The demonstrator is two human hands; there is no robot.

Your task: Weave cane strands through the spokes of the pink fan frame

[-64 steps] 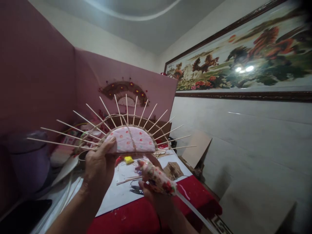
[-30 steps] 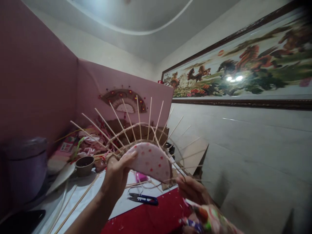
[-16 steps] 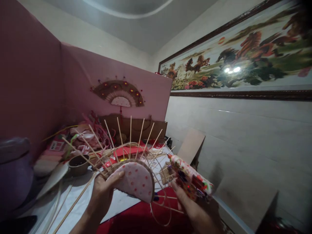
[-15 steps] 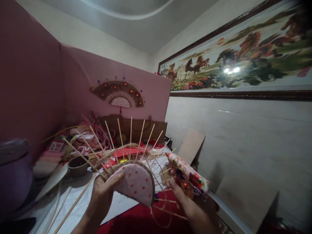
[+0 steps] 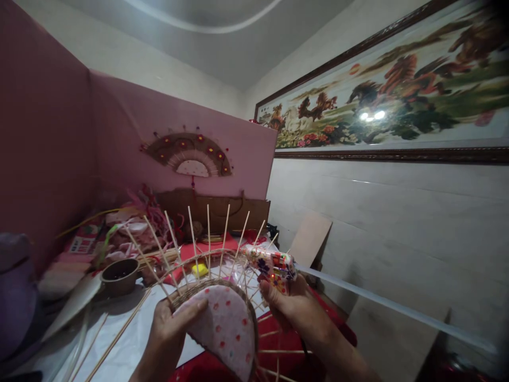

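My left hand (image 5: 169, 323) grips a handmade fan by its half-round base (image 5: 225, 323), white with red dots and edged in twine, thumb on the front face. Thin wooden sticks (image 5: 208, 233) spread from the curved edge, with twine (image 5: 186, 260) running across them in an arc. In my right hand (image 5: 294, 302) is a flower-patterned hot glue gun (image 5: 274, 268) with a small red light. A long translucent glue stick (image 5: 382, 297) trails from its back. The gun points left, its nozzle among the right-hand sticks; whether it touches them I cannot tell.
A finished fan (image 5: 194, 159) hangs on the pink board (image 5: 246, 154). A brown cup (image 5: 120, 276), pink fabric (image 5: 131, 228), a yellow piece (image 5: 199, 270) and loose sticks (image 5: 119, 334) lie on the white-covered table. Cardboard (image 5: 310, 239) leans on the wall at right.
My right hand has brought the glue gun left and turned it to point across the fan's sticks. The fan has come lower and tilted, its base nearer to me.
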